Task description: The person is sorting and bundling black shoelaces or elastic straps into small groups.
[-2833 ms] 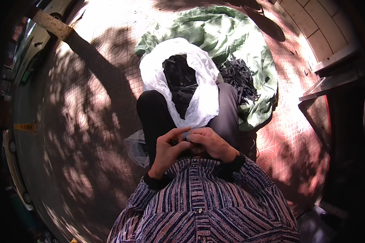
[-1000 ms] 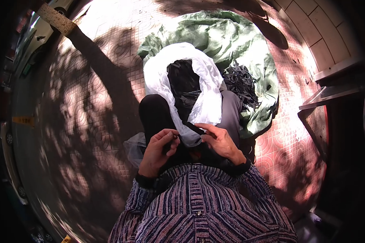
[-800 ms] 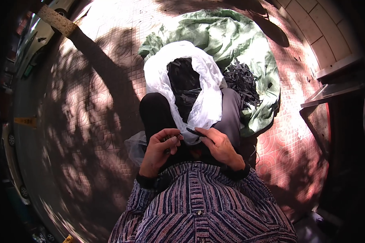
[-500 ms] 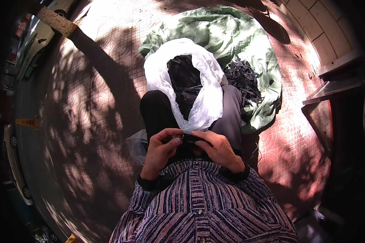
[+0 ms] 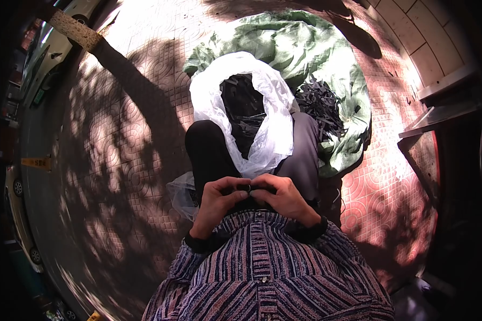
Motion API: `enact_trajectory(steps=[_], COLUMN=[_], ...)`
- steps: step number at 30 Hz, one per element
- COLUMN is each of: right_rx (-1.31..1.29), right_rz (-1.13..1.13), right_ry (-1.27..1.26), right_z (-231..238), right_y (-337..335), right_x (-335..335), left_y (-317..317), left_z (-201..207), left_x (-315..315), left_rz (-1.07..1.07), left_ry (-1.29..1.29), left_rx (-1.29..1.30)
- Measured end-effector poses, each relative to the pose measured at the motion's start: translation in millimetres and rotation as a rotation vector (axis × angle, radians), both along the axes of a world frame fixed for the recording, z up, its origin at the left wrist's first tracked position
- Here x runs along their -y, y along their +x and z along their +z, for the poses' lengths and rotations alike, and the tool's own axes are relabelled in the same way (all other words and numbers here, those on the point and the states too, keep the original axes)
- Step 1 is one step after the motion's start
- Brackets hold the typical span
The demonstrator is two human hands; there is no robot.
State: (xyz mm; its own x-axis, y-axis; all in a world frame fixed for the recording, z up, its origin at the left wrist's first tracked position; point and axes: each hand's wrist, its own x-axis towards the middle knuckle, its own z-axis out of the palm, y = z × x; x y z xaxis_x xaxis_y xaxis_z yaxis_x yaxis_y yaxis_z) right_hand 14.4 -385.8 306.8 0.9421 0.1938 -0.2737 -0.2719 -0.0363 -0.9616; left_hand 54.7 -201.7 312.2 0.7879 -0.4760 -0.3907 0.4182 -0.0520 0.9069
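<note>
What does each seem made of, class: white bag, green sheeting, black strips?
White bag: probably thin, shiny plastic film; crinkled, partly see-through.
Green sheeting: perhaps woven plastic or cloth, mostly matte; soft folds.
Black strips: flat, narrow; fabric or plastic, finish unclear.

Sun bleaches the paving [image 5: 155, 24] between dappled shadows [image 5: 160, 230]; the dark, bent rim seems soft.

White bag [image 5: 277, 96] thin crinkled plastic; striped jacket [image 5: 219, 267] rough cloth; paving [image 5: 110, 155] textured

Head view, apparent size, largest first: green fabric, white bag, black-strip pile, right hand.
1. Green fabric
2. White bag
3. Black-strip pile and right hand: too alike to rank; hand sits nearer the camera.
</note>
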Motion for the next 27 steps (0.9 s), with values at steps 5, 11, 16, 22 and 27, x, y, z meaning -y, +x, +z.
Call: enact_trajectory(steps=[5,11,16,22,27], right_rx=[-0.053,-0.111,-0.22,-0.083,0.533], right_rz=[-0.004,0.148,0.162,0.102,-0.057], right_ry=[0.005,0.052,0.14,-0.072,-0.54], right_z=[-3.8,1.7,12.4,2.4,9.7], right_y=[0.4,7.8,10.7,13.5,10.2], right_x=[3.9,8.3,4.1,-5.2,-25.1], left_y=[-4.8,-6.9,-11.3,-14.3,-6.7], left_z=[1.6,1.9,-3.7,-4.4,-16.1], left_x=[-4.6,-9.1,-8.4,0.6,12.6], left_rz=[0.091,0.048,0.017,0.122,0.232], left_ry=[-0.038,-0.043,-0.058,-0.07,0.109], left_rx=[0.017,-0.021,0.007,-0.009,0.195])
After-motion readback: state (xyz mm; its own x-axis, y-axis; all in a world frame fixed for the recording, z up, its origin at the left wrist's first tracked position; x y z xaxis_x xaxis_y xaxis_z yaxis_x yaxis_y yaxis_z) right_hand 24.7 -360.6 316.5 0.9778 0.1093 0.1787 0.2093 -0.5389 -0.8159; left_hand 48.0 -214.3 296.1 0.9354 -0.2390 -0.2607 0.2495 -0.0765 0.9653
